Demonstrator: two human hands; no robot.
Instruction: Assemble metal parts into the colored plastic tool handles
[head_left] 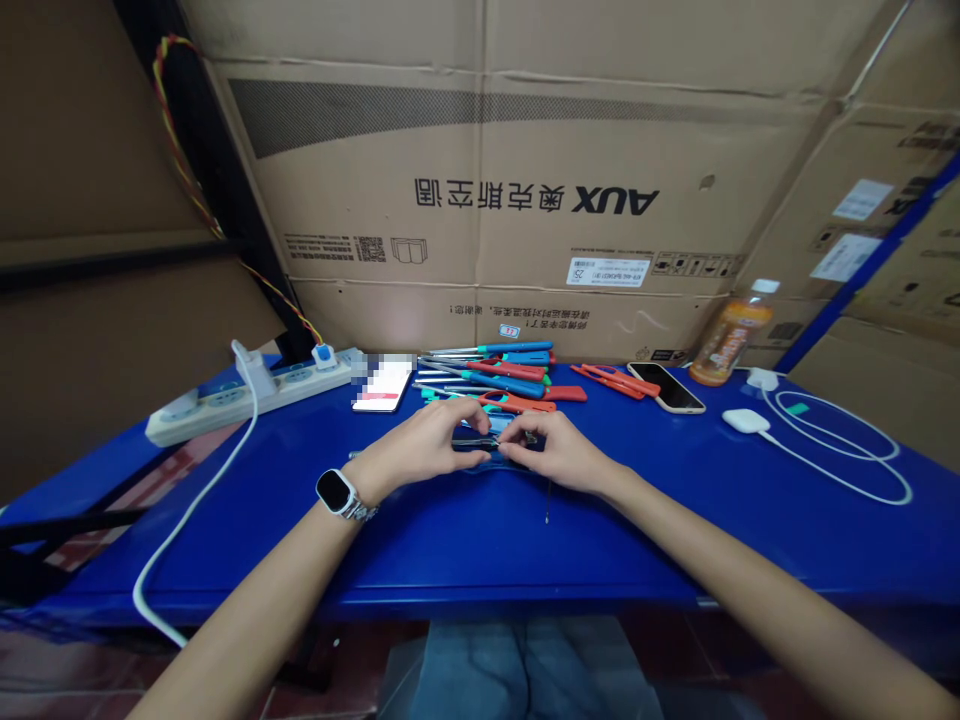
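On the blue table, my left hand (431, 440), with a watch at its wrist, curls its thumb and fingers around a dark and blue piece (472, 444), which looks like an opened lighter body. My right hand (559, 450) is closed in a pinch at the right end of that piece. Whatever sits between its fingertips is too small to make out. A thin dark wire (548, 500) lies below the right hand. Just beyond both hands is a pile of long-nosed lighters (514, 384) with blue, red and orange handles and metal barrels.
Left of the pile lies a lit phone (384, 388), beside a white power strip (247, 395). Orange handle pieces (619, 380), a dark phone (667, 388), an orange drink bottle (731, 335) and a white charger with cable (745, 421) are to the right. Cardboard (420, 120) stands behind the table.
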